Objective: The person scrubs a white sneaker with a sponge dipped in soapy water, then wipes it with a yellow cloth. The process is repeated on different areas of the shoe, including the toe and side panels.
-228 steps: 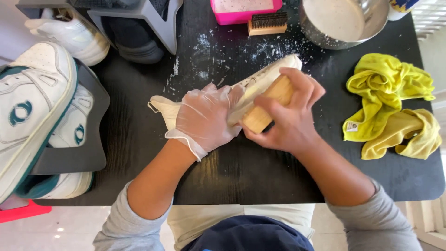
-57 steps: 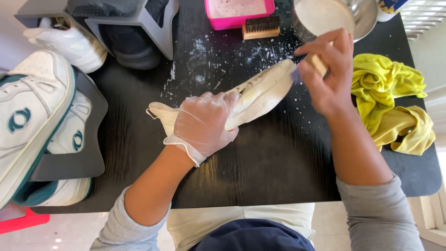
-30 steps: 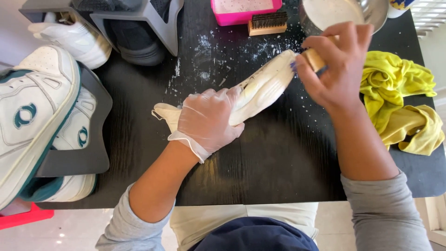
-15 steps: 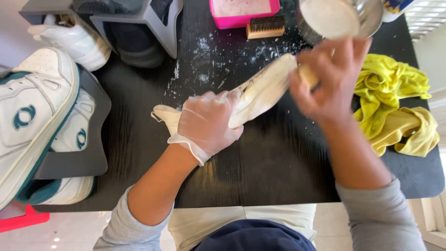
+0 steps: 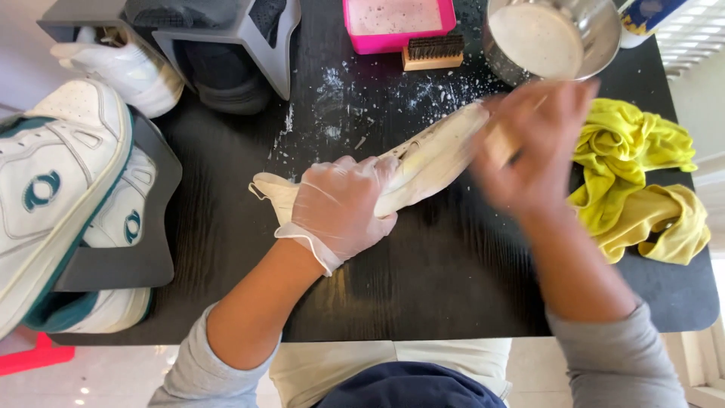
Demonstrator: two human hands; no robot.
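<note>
Pressing down, left hand: the gloved left hand [image 5: 343, 208] is lying flat over the heel end of the cream insole [image 5: 423, 162], fingers spread and curled over its edge, pinning it to the black table [image 5: 423, 279].
Insole: it is lying on the middle of the table, slanting from lower left up toward the upper right, with its toe end pointing at the metal bowl [image 5: 555, 38].
Right hand: the bare right hand [image 5: 540, 147] is showing as a blur at the toe end of the insole, closed round a small wooden-handled brush [image 5: 500, 143]; how tightly the fingers are wrapping it cannot be told through the blur.
Bowl: it is sitting at the far edge of the table, just beyond the right hand, holding pale foamy liquid.
Foam specks: white flecks [image 5: 423, 94] are dotting the table between the insole and the far edge.
Yellow cloths: two crumpled yellow cloths [image 5: 634, 181] are lying just right of the right hand.
Far edge: a pink tub [image 5: 399, 24] is standing with a second wooden brush [image 5: 432, 53] touching its near side.
Left side: white sneakers with teal trim [image 5: 57, 196] are resting on a grey stand [image 5: 121, 264], well apart from the hands; another white shoe [image 5: 124, 72] is sitting beyond them.
</note>
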